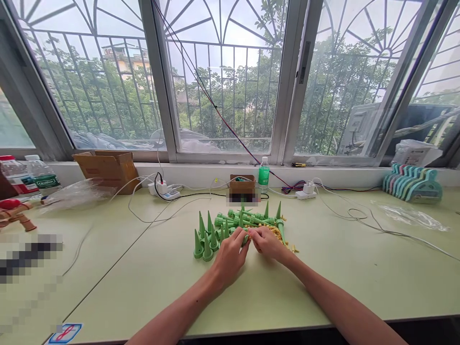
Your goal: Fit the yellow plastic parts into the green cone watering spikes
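My left hand (231, 253) is closed around a green plastic part (246, 240), mostly hidden by the fingers. My right hand (266, 242) meets it at the fingertips, pinched together; what the pinch holds, if anything, is too small to make out. Left of my hands, several green plastic spikes (207, 250) stand upright on their round bases. Behind them lies a heap of green ribbed pieces (223, 220), with more spikes among them. Small yellow pieces (276, 233) are piled behind and beside my right hand.
The pale green table (352, 268) runs to the window sill. At its back stand a small cardboard box (241, 183), a green-labelled bottle (264, 173), power strips (305, 191) and loose cables. A larger carton (108, 172) is back left; pastel hangers (411, 184) are back right.
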`<state>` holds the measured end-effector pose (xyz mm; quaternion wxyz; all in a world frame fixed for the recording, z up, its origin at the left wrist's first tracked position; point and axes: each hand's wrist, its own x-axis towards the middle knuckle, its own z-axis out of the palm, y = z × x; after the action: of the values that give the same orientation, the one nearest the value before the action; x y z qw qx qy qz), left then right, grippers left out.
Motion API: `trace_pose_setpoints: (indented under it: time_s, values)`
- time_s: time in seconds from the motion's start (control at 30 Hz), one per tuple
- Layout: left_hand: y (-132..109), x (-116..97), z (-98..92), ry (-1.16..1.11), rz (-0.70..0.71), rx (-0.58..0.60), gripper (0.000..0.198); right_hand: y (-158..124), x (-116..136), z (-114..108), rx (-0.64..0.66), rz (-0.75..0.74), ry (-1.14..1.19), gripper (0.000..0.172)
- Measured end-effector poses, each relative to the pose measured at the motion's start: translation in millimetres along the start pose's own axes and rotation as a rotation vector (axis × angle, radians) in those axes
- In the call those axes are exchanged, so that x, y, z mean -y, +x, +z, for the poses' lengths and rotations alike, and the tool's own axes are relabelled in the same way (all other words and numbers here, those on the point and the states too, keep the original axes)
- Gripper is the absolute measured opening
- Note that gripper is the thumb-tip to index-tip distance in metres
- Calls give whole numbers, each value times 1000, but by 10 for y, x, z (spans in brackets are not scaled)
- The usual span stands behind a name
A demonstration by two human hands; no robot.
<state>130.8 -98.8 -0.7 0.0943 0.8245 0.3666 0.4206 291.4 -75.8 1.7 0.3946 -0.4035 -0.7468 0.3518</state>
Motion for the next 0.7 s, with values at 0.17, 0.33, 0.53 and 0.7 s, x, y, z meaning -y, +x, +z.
trace_pose_setpoints:
  time_s: [0.17,0.33,0.53,0.7]
  values:
    - [11,-15,16,-105,-121,-38,17,6,16,-12,-56,-62,-107,48]
    - [31,-17,25,-274,-204,-51,16,-9,41,-10,-65,-139,-152,42]
    - [34,-29,17,-307,-220,-44,17,1,3,2,-69,-129,-178,45]
    - [17,-12,14,-162,-141,-17,17,15,-31,4,-63,-118,-200,46]
